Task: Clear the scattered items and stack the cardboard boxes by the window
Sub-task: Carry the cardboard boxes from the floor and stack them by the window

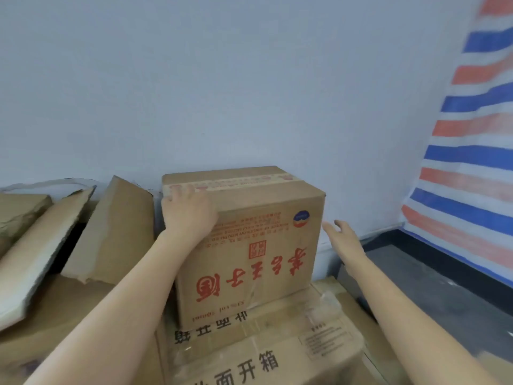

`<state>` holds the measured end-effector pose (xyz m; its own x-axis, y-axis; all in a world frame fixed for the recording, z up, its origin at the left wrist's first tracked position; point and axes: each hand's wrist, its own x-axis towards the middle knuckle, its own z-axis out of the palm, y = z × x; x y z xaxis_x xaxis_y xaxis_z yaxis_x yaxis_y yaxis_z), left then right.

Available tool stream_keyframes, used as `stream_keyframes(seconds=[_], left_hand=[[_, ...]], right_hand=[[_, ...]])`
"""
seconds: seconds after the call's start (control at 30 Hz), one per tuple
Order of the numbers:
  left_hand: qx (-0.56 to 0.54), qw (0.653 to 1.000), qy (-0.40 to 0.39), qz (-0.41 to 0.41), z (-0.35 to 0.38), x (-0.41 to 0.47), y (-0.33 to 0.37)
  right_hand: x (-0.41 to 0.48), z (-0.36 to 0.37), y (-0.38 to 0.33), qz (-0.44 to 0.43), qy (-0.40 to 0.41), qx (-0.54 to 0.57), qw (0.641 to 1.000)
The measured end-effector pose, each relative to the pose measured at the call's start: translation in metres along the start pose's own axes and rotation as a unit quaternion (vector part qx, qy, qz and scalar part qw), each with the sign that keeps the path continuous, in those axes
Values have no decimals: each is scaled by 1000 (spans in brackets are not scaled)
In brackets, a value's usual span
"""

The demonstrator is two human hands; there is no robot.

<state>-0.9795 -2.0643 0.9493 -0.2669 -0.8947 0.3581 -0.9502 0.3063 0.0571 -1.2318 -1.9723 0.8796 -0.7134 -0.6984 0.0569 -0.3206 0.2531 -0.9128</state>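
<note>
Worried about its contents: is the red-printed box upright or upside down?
Upside down: the red lettering on the red-printed box reads inverted as it sits on the larger box.

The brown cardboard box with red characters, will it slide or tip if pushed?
The brown red-printed cardboard box probably slides, sitting flat on the larger black-printed cardboard box. Crisp edges and taped seam suggest stiffness. Pushed high, at the left hand, it might tip.

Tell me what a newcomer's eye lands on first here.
The cardboard box with upside-down red print, centre frame, standing on a larger box. The left hand rests on its top left corner, while the right hand hangs open beside its right side, not touching. A red, white and blue striped sheet fills the right edge.
</note>
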Motion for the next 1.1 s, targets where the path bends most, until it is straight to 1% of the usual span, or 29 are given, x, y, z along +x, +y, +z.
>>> stream_keyframes(seconds=[0.03, 0.07, 0.13, 0.2, 0.27, 0.3, 0.37, 0.47, 0.57, 0.67, 0.77, 0.83, 0.9, 0.97, 1.03, 1.1], left_hand=[[-55, 997, 12, 58, 0, -8, 12], [-119, 986, 13, 115, 2, -17, 25], [-232, 949, -23, 214, 10, -46, 48], [-326, 898, -104, 277, 29, -79, 61], [-388, 851, -193, 297, 54, -114, 67], [-399, 834, -232, 304, 66, -132, 68], [-406, 805, -304, 308, 87, -171, 70], [-429, 754, -408, 285, 107, -229, 72], [-433, 717, -472, 276, 117, -280, 75], [-434, 686, -507, 290, 111, -328, 78], [-425, 672, -527, 300, 101, -381, 76], [-418, 665, -543, 298, 93, -423, 75], [-424, 643, -567, 292, 83, -474, 74], [-418, 612, -607, 286, 72, -539, 74], [-392, 571, -655, 301, 60, -618, 69], [-340, 522, -703, 343, 49, -703, 62]], right_hand=[[-26, -2, 6, 9, 5, 4, 1000], [-52, -5, 13, 21, 13, 4, 1000], [-97, -15, 29, 42, 39, -11, 998], [-139, -28, 48, 62, 77, -34, 995], [-181, -43, 72, 96, 128, -54, 986], [-205, -50, 85, 116, 155, -60, 979], [-258, -61, 108, 153, 204, -70, 964], [-343, -75, 136, 193, 253, -75, 945], [-412, -89, 161, 231, 310, -62, 920], [-465, -97, 181, 271, 361, -29, 892], [-525, -92, 198, 294, 376, 7, 879], [-582, -87, 212, 316, 384, 26, 867], [-650, -84, 226, 347, 417, 60, 838], [-725, -80, 240, 379, 462, 92, 797], [-799, -75, 248, 407, 501, 115, 755], [-868, -75, 255, 421, 543, 130, 715]])
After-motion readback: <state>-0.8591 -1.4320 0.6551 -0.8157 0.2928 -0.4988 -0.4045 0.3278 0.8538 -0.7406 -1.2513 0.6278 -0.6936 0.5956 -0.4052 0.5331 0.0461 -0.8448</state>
